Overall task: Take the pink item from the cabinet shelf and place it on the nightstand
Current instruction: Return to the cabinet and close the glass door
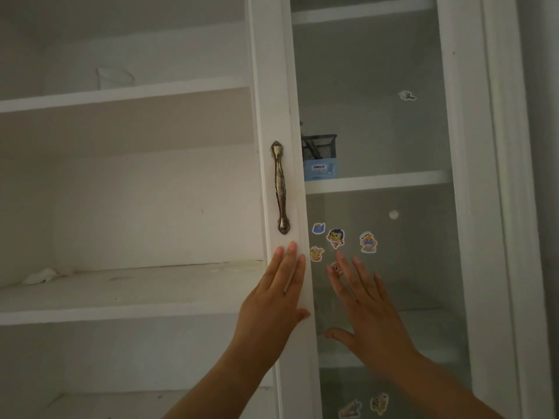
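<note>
A white cabinet fills the head view. My left hand (276,294) lies flat, fingers apart, on the frame of the glass door (282,86), just below its brass handle (280,187). My right hand (367,309) is spread flat against the door's glass pane (393,131), below several cartoon stickers (335,238). Neither hand holds anything. No pink item shows on any shelf. The nightstand is out of view.
Left of the door lie open white shelves (127,285) with a crumpled white scrap (40,275) and a pale cup-like thing (115,77) higher up. Behind the glass a black mesh holder (319,146) stands on a blue box (320,169).
</note>
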A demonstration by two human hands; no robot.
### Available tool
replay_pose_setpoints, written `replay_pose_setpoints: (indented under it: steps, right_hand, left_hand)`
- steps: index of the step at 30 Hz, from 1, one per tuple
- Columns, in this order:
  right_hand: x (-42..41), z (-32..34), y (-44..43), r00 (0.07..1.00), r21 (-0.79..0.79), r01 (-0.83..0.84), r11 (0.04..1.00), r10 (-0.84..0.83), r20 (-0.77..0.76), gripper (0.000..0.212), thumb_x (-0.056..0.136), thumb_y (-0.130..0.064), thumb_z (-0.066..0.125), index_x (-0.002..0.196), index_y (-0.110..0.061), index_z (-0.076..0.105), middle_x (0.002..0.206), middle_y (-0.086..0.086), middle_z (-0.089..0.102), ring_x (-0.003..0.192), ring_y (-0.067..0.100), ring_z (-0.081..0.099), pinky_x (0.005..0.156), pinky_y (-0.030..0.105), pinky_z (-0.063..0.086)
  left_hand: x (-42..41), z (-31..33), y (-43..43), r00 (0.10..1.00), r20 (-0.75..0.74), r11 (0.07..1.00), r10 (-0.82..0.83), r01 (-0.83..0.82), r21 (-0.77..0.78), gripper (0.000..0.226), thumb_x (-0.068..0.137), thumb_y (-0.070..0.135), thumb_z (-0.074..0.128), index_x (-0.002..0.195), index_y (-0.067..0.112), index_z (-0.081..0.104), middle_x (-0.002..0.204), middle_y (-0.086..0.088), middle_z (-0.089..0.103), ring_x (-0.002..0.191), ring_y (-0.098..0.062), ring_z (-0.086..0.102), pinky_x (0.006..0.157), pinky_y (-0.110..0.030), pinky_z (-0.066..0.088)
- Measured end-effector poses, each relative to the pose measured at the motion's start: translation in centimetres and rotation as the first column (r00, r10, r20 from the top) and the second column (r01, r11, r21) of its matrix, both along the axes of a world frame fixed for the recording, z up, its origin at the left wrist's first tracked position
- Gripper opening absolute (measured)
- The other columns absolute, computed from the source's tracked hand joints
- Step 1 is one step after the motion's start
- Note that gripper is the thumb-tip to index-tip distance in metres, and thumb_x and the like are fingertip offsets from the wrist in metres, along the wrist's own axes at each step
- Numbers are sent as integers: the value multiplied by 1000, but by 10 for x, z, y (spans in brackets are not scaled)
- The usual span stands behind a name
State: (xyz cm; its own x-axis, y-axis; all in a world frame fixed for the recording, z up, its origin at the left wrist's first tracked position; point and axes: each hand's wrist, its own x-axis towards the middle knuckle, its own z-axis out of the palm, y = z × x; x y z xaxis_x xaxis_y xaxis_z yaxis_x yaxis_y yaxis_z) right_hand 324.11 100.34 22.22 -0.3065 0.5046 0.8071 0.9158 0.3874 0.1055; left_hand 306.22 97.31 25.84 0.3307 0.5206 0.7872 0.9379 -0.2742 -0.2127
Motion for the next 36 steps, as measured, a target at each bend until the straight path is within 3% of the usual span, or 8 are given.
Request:
replay_pose_setpoints:
  steps: [4, 7, 10, 13, 18, 26, 31, 36]
  right_hand:
    - [-1, 0, -2, 1000, 16, 0, 1000, 0, -3, 116, 55, -59, 74, 146, -18, 14, 156, 0, -4, 141, 25, 3, 105, 49, 22]
    - [-2, 0, -4, 1000, 16, 6, 1000, -6, -1, 116, 56, -56, 76, 146, -18, 12, 155, 0, -5, 141, 25, 3, 105, 49, 23]
    - [-3, -1, -4, 1000, 20, 7, 1000, -7, 4, 115, 58, -55, 74, 146, -18, 10, 155, -1, -6, 140, 24, 1, 105, 49, 25]
    - [-5, 1, -6, 1000, 35, 29, 999, -30, 1, 113, 56, -55, 76, 145, -15, 18, 155, 3, 7, 140, 27, 8, 103, 48, 28]
    - [-7, -1, -8, 1000, 55, 12, 998, -11, -15, 110, 55, -50, 79, 143, -12, 24, 153, 10, 20, 139, 31, 17, 101, 49, 40]
    - [-12, 1, -10, 999, 83, 39, 996, -41, 13, 114, 45, -53, 83, 138, -8, 35, 148, 13, 25, 133, 36, 32, 92, 41, 49]
    - [-12, 1, -8, 998, 80, 59, 995, -62, 32, 117, 43, -56, 82, 138, -7, 35, 148, 15, 25, 132, 37, 32, 92, 44, 49]
    - [-12, 3, -7, 997, 66, 58, 996, -61, 38, 117, 44, -54, 82, 139, -7, 33, 149, 14, 21, 134, 37, 29, 91, 44, 50]
  left_hand:
    - [1, 2, -5, 999, -27, 987, -25, 20, -162, 95, 83, 50, 51, 131, 22, -26, 135, 8, -42, 127, -13, -35, 106, -28, 28]
    - [1, 5, -11, 997, -70, 984, 14, -26, -175, 98, 84, 54, 46, 124, 22, -38, 125, 10, -53, 120, -12, -45, 109, -25, 19]
    - [-1, 5, -11, 999, -45, 983, -1, -7, -185, 105, 79, 54, 54, 130, 20, -31, 134, 6, -45, 127, -16, -37, 107, -28, 26]
    - [-2, 2, -8, 999, -28, 993, -30, 27, -111, 121, 50, 56, 78, 140, 8, 14, 150, -10, 7, 136, -28, 12, 80, -32, 51]
    - [-1, -2, -8, 994, -103, 987, 26, -42, -157, 112, 75, 58, 57, 128, 15, -32, 134, 0, -45, 123, -22, -40, 107, -34, 25]
    - [3, 4, -12, 982, -169, 965, 82, -121, -233, 110, 79, 57, 52, 125, 13, -38, 126, 0, -53, 118, -22, -46, 108, -32, 28]
    - [2, 4, -10, 991, -117, 969, 61, -87, -229, 112, 74, 56, 59, 133, 12, -26, 134, -1, -44, 127, -23, -35, 103, -33, 35]
    - [-3, 3, -6, 998, -57, 980, -6, -5, -200, 127, 44, 61, 77, 140, 4, 15, 150, -13, 6, 136, -34, 17, 77, -35, 53]
